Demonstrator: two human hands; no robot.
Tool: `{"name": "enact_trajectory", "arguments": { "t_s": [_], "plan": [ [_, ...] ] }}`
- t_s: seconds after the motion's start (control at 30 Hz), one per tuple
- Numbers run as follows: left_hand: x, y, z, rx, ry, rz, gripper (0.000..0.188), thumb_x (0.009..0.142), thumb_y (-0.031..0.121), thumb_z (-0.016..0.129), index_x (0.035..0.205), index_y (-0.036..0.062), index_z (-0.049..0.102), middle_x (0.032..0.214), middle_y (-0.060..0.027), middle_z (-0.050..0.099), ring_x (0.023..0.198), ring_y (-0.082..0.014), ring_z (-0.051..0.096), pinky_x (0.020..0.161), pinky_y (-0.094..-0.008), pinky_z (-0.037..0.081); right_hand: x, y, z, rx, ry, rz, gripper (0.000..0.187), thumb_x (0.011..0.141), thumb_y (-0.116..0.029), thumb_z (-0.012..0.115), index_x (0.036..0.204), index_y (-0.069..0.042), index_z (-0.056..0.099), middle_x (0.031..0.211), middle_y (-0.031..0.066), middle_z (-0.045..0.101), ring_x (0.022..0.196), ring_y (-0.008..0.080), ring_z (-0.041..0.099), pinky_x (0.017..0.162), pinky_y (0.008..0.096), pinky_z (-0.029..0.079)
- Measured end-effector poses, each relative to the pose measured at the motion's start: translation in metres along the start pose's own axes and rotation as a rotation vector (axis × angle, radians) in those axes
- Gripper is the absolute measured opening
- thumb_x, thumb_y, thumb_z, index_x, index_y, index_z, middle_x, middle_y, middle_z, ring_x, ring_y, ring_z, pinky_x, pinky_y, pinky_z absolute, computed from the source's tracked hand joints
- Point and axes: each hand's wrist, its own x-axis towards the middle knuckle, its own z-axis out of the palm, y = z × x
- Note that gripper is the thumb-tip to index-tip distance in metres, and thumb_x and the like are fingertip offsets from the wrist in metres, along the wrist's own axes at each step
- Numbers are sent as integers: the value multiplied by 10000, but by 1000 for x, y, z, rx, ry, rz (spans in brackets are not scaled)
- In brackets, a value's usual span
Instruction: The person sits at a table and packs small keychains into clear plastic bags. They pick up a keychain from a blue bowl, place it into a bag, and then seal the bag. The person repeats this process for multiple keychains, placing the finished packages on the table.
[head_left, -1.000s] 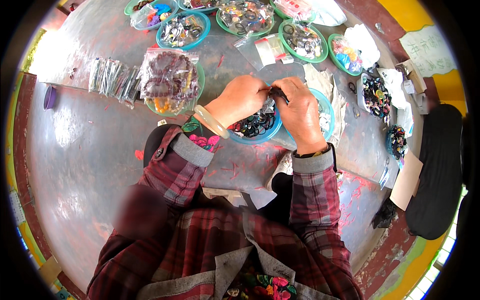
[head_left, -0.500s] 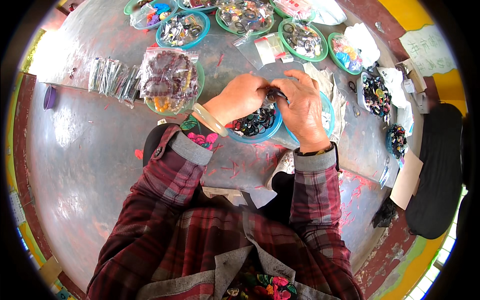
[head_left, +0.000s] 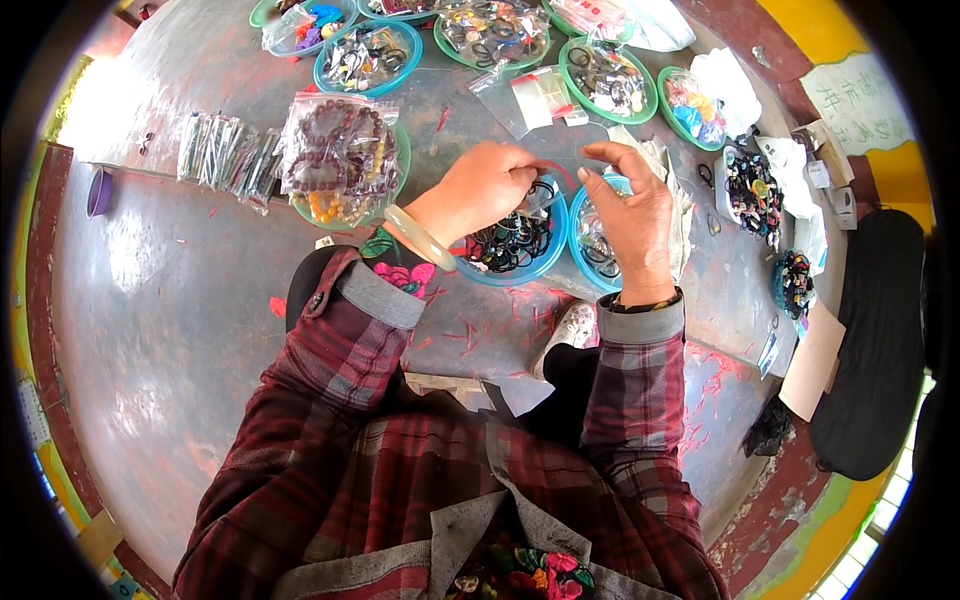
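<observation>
My left hand (head_left: 482,190), with a pale bangle (head_left: 420,238) at its wrist, pinches what looks like a small clear plastic bag (head_left: 541,196) with a curved red edge. Below it, a blue basket (head_left: 545,265) holds a tangle of black bands, perhaps hair ties (head_left: 505,243). My right hand (head_left: 632,225) is open, thumb and forefinger apart, with nothing seen between them. It hovers over a second blue basket (head_left: 578,250) of small clear-wrapped pieces, partly hidden by the hand.
Bagged dark-red beads (head_left: 335,150) rest on a green basket, beside a row of slim packets (head_left: 228,155). Several baskets of small goods, such as a blue one (head_left: 415,75), line the back. At right are a white tray of trinkets (head_left: 752,190) and scissors (head_left: 713,222). Red scraps litter the surface.
My right hand has come away from my left, moving slightly right and down, and its fingers have spread. The curved red edge and the second basket's contents now show.
</observation>
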Motion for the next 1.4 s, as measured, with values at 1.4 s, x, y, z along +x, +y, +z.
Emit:
{"name": "enact_trajectory", "arguments": {
  "t_s": [1.4],
  "plan": [
    [-11,22,7,-846,-197,-332,193,827,134,611,974,15,570,927,-66,645,812,-132,632,503,-147,405,-3,7,28,863,274,399,98,856,-113,586,849,-16,596,709,28,617,616,70,529,564,197,408]
  ]
}}
